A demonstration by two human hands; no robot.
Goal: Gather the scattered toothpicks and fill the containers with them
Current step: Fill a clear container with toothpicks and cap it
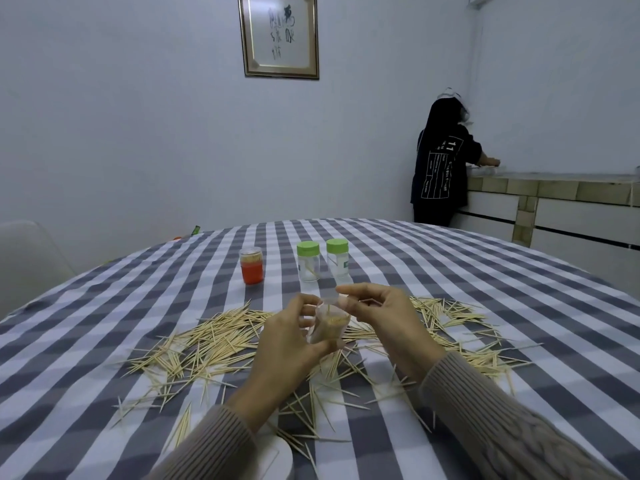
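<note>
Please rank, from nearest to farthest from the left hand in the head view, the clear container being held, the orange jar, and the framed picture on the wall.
1. Clear container: held in the left hand itself, over the scattered toothpicks.
2. Orange jar: farther back on the table, slightly left.
3. Framed picture: on the far wall, well beyond the table.

Both forearms, in ribbed beige-grey knit sleeves, reach forward and converge at mid-frame. The left hand point(289, 337) is raised with its back toward the camera, fingers curled round a small clear plastic container point(329, 323). The right hand point(381, 317) sits just beside it, thumb and forefinger pinched together (fingertips touching the container's rim).
</note>
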